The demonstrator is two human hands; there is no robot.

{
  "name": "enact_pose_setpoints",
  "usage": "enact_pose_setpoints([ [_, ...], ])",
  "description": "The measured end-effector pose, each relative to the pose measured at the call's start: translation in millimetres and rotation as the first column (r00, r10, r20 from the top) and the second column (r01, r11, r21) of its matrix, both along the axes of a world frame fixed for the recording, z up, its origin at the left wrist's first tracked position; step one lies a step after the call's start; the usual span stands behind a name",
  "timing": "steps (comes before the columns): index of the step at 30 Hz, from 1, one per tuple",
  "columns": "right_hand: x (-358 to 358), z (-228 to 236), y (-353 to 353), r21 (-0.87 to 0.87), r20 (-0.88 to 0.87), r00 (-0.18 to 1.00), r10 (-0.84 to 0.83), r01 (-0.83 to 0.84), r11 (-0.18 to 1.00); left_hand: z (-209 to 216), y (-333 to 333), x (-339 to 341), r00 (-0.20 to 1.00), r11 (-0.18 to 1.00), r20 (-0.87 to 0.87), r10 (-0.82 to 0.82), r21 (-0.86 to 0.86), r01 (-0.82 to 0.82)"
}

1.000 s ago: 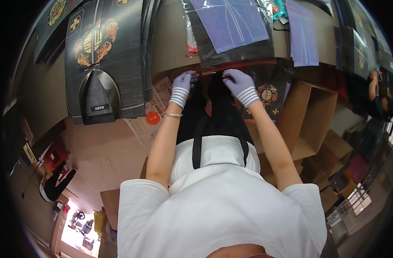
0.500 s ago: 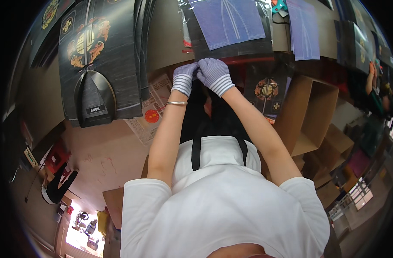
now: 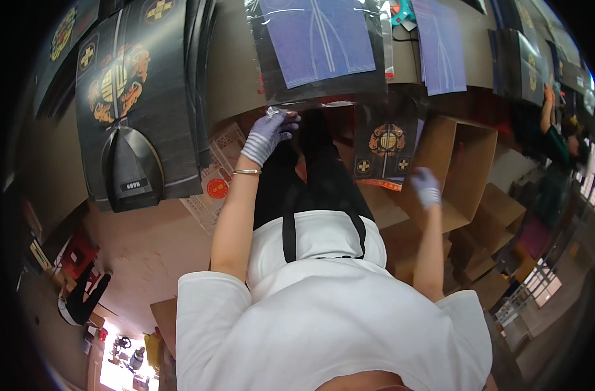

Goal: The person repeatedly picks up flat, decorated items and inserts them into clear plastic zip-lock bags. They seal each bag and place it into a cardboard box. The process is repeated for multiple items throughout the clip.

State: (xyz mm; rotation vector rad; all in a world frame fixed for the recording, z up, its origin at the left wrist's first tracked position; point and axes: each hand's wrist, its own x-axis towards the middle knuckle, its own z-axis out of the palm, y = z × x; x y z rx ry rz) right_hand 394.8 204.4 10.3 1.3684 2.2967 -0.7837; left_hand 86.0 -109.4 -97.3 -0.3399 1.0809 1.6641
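Blur hides whether right fingers (image 3: 424, 174) grip; left fingers (image 3: 285, 119) apparently pinch clear plastic (image 3: 272, 111).

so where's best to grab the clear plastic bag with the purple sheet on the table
Probably along the near edge of the clear plastic bag, coming from the person's side, thumb under and fingers over. It lies flat on the table, and that edge seems to reach past the tabletop's front, leaving room beneath. The left hand is at its left end.
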Motion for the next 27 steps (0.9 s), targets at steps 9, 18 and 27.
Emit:
enact_pose_setpoints([
  [9, -244.1, -64.7, -63.3, -0.863, -0.419, 0.769, -0.484, -0.172, 0.475, 26.0, 34.7, -43.7, 0.872, 0.763, 0.315, 0.375, 0.428, -0.483],
  [18, -287.2, -33.0, 79.7, -0.732, -0.547, 0.605, -0.579, -0.008, 0.682, 21.0, 11.5, -72.3, 0.803, 0.779, 0.011, 0.596, 0.236, -0.581],
  [27, -342.3, 87.3, 29.9, -0.132, -0.863, 0.503, 0.051, -0.323, 0.937, 8.2, 0.7, -73.3, 0.840, 0.827, -0.107, 0.531, 0.282, -0.487],
])
